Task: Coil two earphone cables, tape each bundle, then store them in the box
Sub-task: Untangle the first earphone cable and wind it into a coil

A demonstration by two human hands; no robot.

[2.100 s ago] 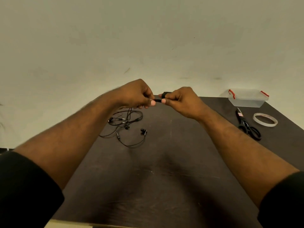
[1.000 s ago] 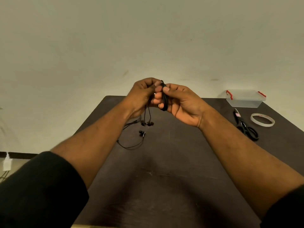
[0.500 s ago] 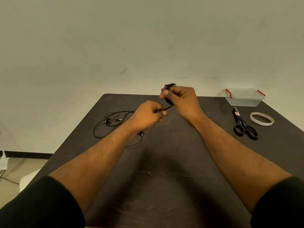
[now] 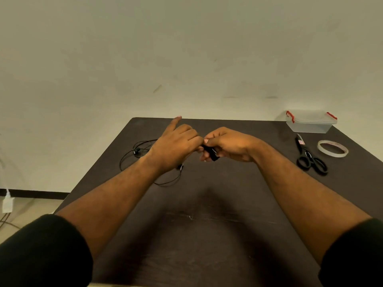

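A black coiled earphone bundle is held above the middle of the dark table. My right hand grips the bundle with curled fingers. My left hand meets it from the left, its fingertips pinching the cable at the bundle and one finger pointing up. A second black earphone cable lies loose on the table at the left, partly hidden under my left forearm. The clear box with red latches stands at the far right corner. A roll of tape lies near it.
Black scissors lie between the tape roll and my right hand. The table's left edge drops to the floor, where a white plug and cords sit. A pale wall stands behind the table.
My hands have come down and together over the table. The left hand moved up from below the bundle to pinch the cable beside the right hand's grip.
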